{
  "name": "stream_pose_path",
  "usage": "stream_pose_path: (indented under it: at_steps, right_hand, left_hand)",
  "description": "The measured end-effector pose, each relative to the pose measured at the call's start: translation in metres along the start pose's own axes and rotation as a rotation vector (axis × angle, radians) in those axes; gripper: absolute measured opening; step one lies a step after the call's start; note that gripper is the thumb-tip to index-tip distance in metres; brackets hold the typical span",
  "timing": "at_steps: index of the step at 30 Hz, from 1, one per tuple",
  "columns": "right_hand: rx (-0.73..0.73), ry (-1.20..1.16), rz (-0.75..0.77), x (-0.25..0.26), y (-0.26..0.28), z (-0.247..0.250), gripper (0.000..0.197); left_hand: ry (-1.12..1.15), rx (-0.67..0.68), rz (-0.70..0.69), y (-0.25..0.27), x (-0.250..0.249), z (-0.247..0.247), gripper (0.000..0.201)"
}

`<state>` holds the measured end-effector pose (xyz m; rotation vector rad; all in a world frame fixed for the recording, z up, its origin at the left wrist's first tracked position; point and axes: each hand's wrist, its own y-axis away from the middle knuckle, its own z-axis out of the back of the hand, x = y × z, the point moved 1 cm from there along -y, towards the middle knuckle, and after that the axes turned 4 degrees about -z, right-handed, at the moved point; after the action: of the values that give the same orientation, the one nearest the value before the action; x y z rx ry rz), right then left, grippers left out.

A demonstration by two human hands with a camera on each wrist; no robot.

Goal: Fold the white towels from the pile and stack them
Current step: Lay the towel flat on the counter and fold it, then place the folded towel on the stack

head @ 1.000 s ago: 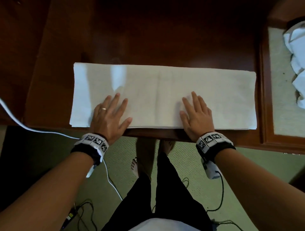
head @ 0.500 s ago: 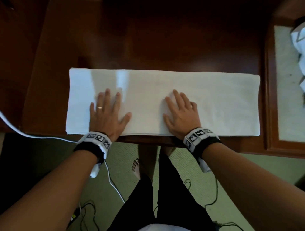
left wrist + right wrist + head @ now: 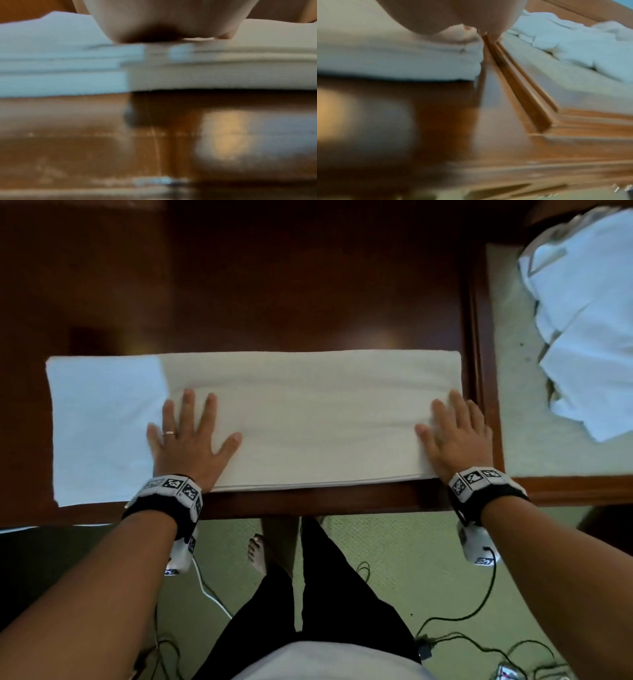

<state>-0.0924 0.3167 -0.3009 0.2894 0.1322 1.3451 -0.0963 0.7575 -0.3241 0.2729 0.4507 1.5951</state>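
A white towel [image 3: 308, 419], folded into a long strip, lies flat along the near edge of the dark wooden table [image 3: 274, 285]. My left hand [image 3: 190, 440] presses flat on its left part, fingers spread. My right hand [image 3: 454, 436] presses flat on its right end, fingers straight. In the left wrist view the towel's layered front edge [image 3: 205, 73] shows under my palm [image 3: 163, 20]. The right wrist view shows the towel's right end [image 3: 402, 60] under my palm [image 3: 445, 14]. A rumpled pile of white towels [image 3: 589, 320] lies to the right; it also appears in the right wrist view [image 3: 573, 44].
The pile rests on a pale cushioned seat [image 3: 520, 405] with a raised wooden frame [image 3: 479, 371] right beside the towel's end. Cables [image 3: 462, 618] trail on the green carpet below. My bare foot [image 3: 260, 553] and dark trousers are under the table edge.
My right hand has slid right along the towel from its middle to its right end. The left hand stays flat on the left part. The camera view has shifted right.
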Motion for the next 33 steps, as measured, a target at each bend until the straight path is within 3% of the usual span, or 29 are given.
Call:
stream_pose_path:
  at_steps: [2,3,6,12,16,22,27,29,33]
  right_hand:
    - [-0.106,-0.163,-0.071,0.003,-0.006,0.008,0.042]
    - [-0.093,-0.242,-0.156,0.005,-0.01,0.012,0.039]
    - [0.044,-0.38,-0.389,0.015,-0.02,0.02,0.04]
    - [0.201,-0.566,-0.532,0.022,-0.041,0.025,0.031]
    - [0.249,-0.48,-0.4,0.02,-0.054,0.039,0.016]
    - [-0.136,-0.359,-0.221,0.018,-0.125,0.145,0.03]
    - [-0.349,-0.206,-0.188,0.023,-0.156,0.233,0.028]
    - [-0.403,-0.145,-0.156,0.033,-0.151,0.248,0.025]
    - [-0.451,-0.072,0.067,0.072,-0.12,0.247,0.025]
  left_hand:
    - [-0.022,0.011,0.004,-0.003,0.003,0.009,0.081]
    - [-0.03,0.023,0.011,-0.004,0.004,0.013,0.081]
    - [0.015,0.066,0.068,-0.011,0.004,0.027,0.082]
    - [0.153,0.091,0.19,-0.017,-0.004,0.037,0.079]
    - [0.207,0.083,0.187,-0.012,-0.009,0.038,0.08]
    - [0.085,0.0,0.067,0.005,-0.019,0.046,0.074]
    - [-0.04,0.012,-0.161,0.016,-0.031,0.051,0.053]
    - [-0.094,0.041,-0.29,0.014,-0.035,0.053,0.056]
    - [-0.112,-0.02,-0.446,0.006,-0.044,0.072,0.055]
